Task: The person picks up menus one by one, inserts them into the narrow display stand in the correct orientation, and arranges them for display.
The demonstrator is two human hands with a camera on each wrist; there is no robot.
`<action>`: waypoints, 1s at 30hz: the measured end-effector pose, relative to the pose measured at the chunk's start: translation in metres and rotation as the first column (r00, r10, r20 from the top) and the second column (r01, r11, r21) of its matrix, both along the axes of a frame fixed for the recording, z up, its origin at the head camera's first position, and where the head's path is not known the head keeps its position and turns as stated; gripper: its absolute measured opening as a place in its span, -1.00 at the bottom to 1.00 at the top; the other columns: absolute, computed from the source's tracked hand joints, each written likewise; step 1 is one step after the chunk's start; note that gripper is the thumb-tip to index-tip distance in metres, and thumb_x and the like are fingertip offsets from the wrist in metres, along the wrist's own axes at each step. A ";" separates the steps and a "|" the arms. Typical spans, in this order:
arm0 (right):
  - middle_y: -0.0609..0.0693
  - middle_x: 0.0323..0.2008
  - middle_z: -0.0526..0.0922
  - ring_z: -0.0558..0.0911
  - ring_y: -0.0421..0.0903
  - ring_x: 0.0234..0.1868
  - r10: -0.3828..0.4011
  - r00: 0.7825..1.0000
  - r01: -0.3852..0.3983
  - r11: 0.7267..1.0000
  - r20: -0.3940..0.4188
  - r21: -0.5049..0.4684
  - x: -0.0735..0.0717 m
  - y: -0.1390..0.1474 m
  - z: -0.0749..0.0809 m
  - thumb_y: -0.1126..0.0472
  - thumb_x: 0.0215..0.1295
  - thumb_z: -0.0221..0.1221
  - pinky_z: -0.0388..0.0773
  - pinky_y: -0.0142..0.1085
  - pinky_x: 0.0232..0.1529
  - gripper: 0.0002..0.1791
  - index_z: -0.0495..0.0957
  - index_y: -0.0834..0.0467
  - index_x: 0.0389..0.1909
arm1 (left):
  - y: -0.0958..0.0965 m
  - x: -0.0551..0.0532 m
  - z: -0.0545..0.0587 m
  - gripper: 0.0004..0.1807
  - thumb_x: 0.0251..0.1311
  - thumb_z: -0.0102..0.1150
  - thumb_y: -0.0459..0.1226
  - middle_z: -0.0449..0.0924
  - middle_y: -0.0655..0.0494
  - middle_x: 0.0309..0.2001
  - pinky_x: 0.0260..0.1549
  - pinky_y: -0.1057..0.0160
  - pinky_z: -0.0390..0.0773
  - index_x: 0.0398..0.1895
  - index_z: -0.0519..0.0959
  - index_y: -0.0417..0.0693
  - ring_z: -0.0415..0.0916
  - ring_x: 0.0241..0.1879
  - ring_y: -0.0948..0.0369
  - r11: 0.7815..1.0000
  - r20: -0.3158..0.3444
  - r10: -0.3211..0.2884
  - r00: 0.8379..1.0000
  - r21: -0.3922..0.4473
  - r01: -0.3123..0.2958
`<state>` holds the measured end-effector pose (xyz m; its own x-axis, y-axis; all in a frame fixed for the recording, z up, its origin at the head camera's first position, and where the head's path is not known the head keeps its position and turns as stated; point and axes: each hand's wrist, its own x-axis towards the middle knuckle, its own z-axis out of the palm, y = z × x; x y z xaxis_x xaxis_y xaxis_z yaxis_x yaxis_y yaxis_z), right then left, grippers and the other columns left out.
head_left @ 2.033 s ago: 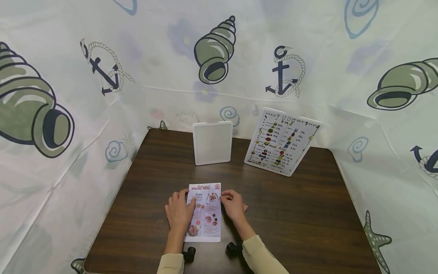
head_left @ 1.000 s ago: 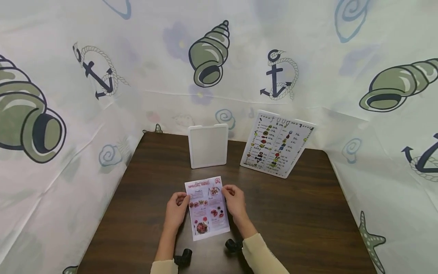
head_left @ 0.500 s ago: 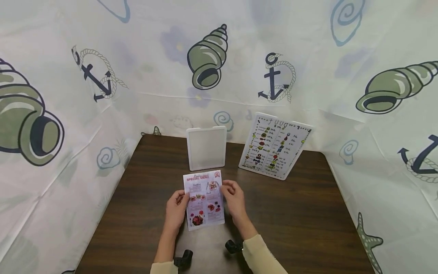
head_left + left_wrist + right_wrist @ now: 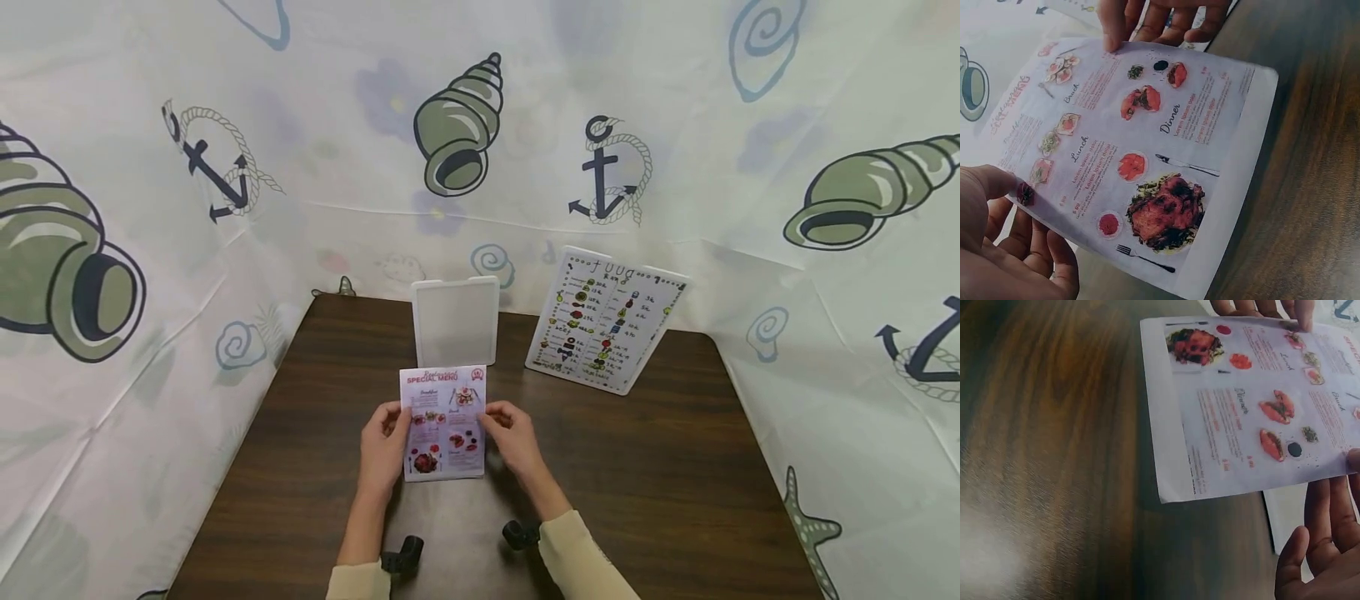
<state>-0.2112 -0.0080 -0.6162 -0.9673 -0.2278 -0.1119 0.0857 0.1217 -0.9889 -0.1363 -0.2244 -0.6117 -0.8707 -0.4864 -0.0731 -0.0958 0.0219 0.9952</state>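
Observation:
A printed paper menu (image 4: 444,425), headed "SPECIAL MENU" with food pictures, is held up between both hands above the table. My left hand (image 4: 384,446) pinches its left edge, thumb on the printed face and fingers behind, as the left wrist view shows at the menu's (image 4: 1147,156) near side. On the opposite edge my right hand (image 4: 513,437) pinches in the same way; in the right wrist view its thumb lies on the menu (image 4: 1260,412) and the other fingers are curled underneath. The paper's top edge overlaps the foot of a blank white frame (image 4: 455,321) in the head view.
Behind the menu the blank white frame stands upright on the dark wooden table (image 4: 637,475). To its right a white board (image 4: 606,325) with a handwritten, drawn food list leans back. A sheet (image 4: 315,125) printed with shells and anchors surrounds the table.
The menu was lying on the table under my left hand. Both hands have pinched its sides, lifted it, tilted its top up, and moved it toward the white frame.

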 end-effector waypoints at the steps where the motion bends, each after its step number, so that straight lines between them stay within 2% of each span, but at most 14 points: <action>1: 0.13 -0.17 0.76 0.63 -0.16 -0.21 0.005 1.000 -0.005 1.000 -0.010 0.005 -0.001 0.000 0.002 0.24 0.49 0.34 0.55 -0.35 -0.16 -0.82 0.70 0.29 -0.06 | 0.000 -0.001 0.001 -0.68 0.59 0.21 -0.13 0.70 -0.25 0.05 -0.22 0.35 0.57 0.15 0.65 -0.19 0.62 -0.13 0.12 1.000 -0.003 -0.002 1.000 -0.001 0.002; 6: 0.09 -0.17 0.74 0.62 -0.19 -0.22 0.002 0.998 -0.001 1.000 -0.056 0.013 -0.011 0.002 0.013 0.27 0.49 0.34 0.55 -0.36 -0.17 -0.86 0.70 0.29 -0.10 | -0.002 -0.006 0.005 -0.69 0.57 0.25 -0.14 0.71 -0.20 0.08 -0.13 0.40 0.54 0.14 0.67 -0.17 0.61 -0.06 0.19 1.000 -0.003 -0.020 1.000 -0.019 0.020; 10: 0.15 -0.12 0.75 0.63 -0.19 -0.19 -0.010 0.996 0.010 1.000 -0.092 -0.001 -0.022 0.002 0.025 0.29 0.48 0.34 0.56 -0.38 -0.14 -0.85 0.70 0.32 -0.09 | -0.003 -0.010 0.007 -0.70 0.56 0.26 -0.15 0.71 -0.15 0.10 -0.07 0.45 0.53 0.15 0.69 -0.15 0.59 -0.03 0.28 0.998 0.016 -0.032 0.999 -0.050 0.032; 17: 0.13 -0.11 0.75 0.63 -0.20 -0.18 -0.017 0.992 0.015 1.000 -0.126 -0.023 -0.042 0.001 0.044 0.29 0.47 0.35 0.57 -0.39 -0.11 -0.85 0.72 0.31 -0.08 | -0.004 -0.020 0.012 -0.77 0.55 0.25 -0.23 0.73 -0.21 0.05 -0.09 0.45 0.54 0.07 0.69 -0.21 0.60 -0.10 0.26 0.993 0.003 -0.055 0.998 -0.103 0.055; 24: 0.15 -0.03 0.77 0.65 -0.17 -0.11 0.000 0.984 -0.001 1.000 -0.179 -0.001 -0.053 -0.001 0.059 0.25 0.49 0.34 0.59 -0.39 -0.05 -0.83 0.73 0.27 -0.04 | -0.006 -0.035 0.024 -0.78 0.57 0.22 -0.21 0.71 -0.14 0.00 -0.15 0.41 0.53 0.04 0.67 -0.18 0.59 -0.14 0.23 0.988 -0.045 -0.029 0.999 -0.152 0.022; 30: 0.16 -0.03 0.78 0.65 -0.14 -0.12 0.040 0.980 -0.032 0.999 -0.194 0.044 -0.059 -0.003 0.063 0.25 0.50 0.34 0.59 -0.35 -0.07 -0.83 0.74 0.25 -0.03 | -0.006 -0.043 0.032 -0.80 0.57 0.20 -0.23 0.69 -0.14 -0.04 -0.24 0.39 0.51 0.02 0.66 -0.18 0.57 -0.22 0.22 0.987 -0.088 0.007 0.996 -0.157 -0.021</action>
